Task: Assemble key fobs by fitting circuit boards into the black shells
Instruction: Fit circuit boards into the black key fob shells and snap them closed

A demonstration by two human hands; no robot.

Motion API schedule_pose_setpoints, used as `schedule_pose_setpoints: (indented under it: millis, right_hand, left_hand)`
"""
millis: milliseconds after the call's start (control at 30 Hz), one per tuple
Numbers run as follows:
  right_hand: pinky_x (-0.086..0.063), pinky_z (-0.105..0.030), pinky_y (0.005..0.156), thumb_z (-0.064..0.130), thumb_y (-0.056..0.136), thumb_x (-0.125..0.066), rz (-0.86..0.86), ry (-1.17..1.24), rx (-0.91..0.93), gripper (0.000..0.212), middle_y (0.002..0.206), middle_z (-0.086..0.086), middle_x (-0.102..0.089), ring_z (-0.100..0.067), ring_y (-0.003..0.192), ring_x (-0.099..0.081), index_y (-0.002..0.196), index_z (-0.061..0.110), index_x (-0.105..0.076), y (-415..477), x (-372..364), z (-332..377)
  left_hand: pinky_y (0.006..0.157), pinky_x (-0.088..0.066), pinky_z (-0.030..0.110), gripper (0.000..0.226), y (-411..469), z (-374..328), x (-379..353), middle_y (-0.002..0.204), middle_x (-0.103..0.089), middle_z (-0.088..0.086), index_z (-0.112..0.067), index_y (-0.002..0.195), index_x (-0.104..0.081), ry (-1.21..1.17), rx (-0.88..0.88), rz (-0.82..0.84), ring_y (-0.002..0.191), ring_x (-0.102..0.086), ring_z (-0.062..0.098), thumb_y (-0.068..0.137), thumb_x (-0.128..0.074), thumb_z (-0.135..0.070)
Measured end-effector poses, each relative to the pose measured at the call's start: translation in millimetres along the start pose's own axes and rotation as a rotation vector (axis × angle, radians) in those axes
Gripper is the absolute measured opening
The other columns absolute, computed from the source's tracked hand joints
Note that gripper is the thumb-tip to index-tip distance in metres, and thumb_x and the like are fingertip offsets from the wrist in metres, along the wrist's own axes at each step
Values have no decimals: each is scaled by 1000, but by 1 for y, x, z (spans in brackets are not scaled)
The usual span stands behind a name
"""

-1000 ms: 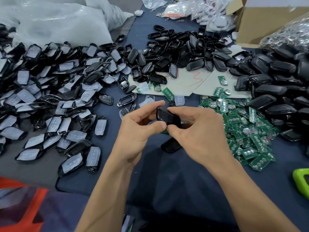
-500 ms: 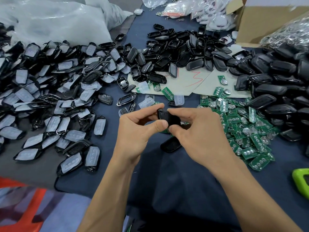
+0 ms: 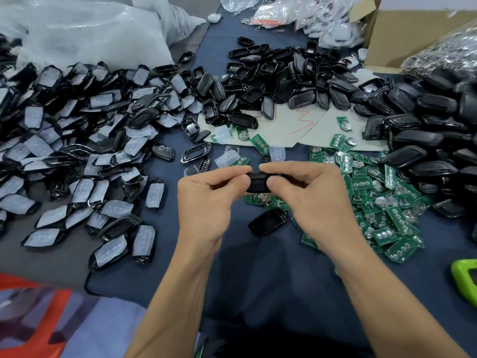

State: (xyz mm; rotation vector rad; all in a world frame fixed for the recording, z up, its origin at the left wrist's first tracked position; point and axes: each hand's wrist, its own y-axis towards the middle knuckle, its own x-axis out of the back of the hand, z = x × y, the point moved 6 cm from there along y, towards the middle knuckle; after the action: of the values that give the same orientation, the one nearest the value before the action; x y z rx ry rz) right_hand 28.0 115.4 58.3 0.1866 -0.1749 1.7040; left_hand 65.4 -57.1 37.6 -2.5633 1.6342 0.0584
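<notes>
One shell (image 3: pixel 258 182) pinched at both ends by left hand (image 3: pixel 206 202) and right hand (image 3: pixel 312 202), hands close together above cloth (image 3: pixel 258 275). Board inside not seen; seating cannot be told.

Risks judged:
- shell cracked or board skewed if squeezed unevenly
- shell dropped among boards (image 3: pixel 382 208) just right

Spare shell (image 3: pixel 268 220) lies under hands. Open room found only toward body.

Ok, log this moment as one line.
phase: shell in hand | left hand: pinches black shell | right hand: pinches same shell | loose shell: on cloth below hands | circuit boards: piled right
</notes>
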Motion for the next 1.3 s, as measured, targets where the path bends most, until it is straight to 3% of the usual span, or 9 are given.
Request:
schedule_pose_setpoints:
  millis: [100, 233, 333, 400, 567, 733, 900, 1000, 1300]
  right_hand:
    - [-64, -49, 80, -3, 90, -71, 54, 197, -111, 31, 86, -4, -80, -30, 79, -78, 86, 26, -84, 5, 0, -6]
    - [-65, -48, 79, 0, 87, -72, 54, 188, -33, 30, 87, -1, -81, -27, 82, -78, 89, 28, -84, 1, 0, 0]
    - [-64, -51, 82, 0, 88, -74, 38, 136, -6, 30, 85, 2, -81, -28, 81, -77, 93, 28, -83, -2, 2, 3]
    - [-63, -43, 84, 7, 86, -77, 31, 0, 19, 26, 85, 12, -80, -14, 82, -77, 96, 30, -83, -4, 6, 7]
    - [-50, -6, 77, 12, 80, -83, 11, -260, 163, 28, 87, 35, -72, 13, 78, -68, 92, 37, -82, -11, 18, 27]
    - [-50, -11, 72, 16, 78, -87, -119, -376, 255, 25, 100, 45, -62, 3, 66, -68, 94, 35, -84, -18, 21, 32]
    - [-56, -20, 68, -7, 78, -78, -54, 369, -122, 29, 77, 2, -79, -7, 67, -71, 85, 21, -82, -11, 5, 0]
    - [-63, -32, 79, 8, 70, -74, 49, 712, -337, 17, 87, -7, -80, -18, 79, -75, 84, 11, -83, -19, -16, -16]
    - [-62, -26, 67, 14, 66, -72, 63, 884, -469, 18, 92, -12, -78, -17, 72, -75, 80, 7, -80, -29, -37, -20]
  left_hand:
    - [85, -62, 40, 18, -1, 0, -2, 89, -81, 7, -21, 91, -85, 8, -28, 45, 86, -76, 20, 78, -76, -12]
    - [80, -63, 32, 20, -3, 2, -12, 94, -81, 6, -20, 99, -84, 10, 26, 149, 90, -77, 20, 83, -73, -16]
    - [83, -64, 44, 20, -3, -1, -13, 92, -80, 11, -14, 101, -83, 47, -28, 149, 90, -76, 32, 85, -71, -15]
    - [84, -63, 47, 19, -4, -5, -12, 90, -81, 7, -20, 99, -84, 74, -99, 162, 87, -75, 32, 86, -72, -13]
    - [78, -54, 17, 20, -9, -12, -13, 91, -81, -2, -16, 101, -81, 84, -226, 226, 83, -72, 6, 87, -72, -4]
    - [86, -57, 20, 24, -6, -11, -15, 102, -81, -5, -13, 102, -82, -22, -199, 253, 99, -76, 11, 86, -71, 1]
    - [93, -57, 30, 29, -5, 3, -24, 108, -80, 6, -8, 114, -78, -131, -6, 170, 103, -73, 17, 87, -71, -15]
    - [93, -59, 28, 20, -11, 4, -35, 103, -80, -4, -21, 98, -84, -178, 57, 184, 99, -72, 10, 91, -65, -24]
    - [66, -59, 24, 35, -17, -4, -36, 81, -80, 7, -11, 81, -82, -145, 68, -53, 75, -75, 14, 105, -57, -17]
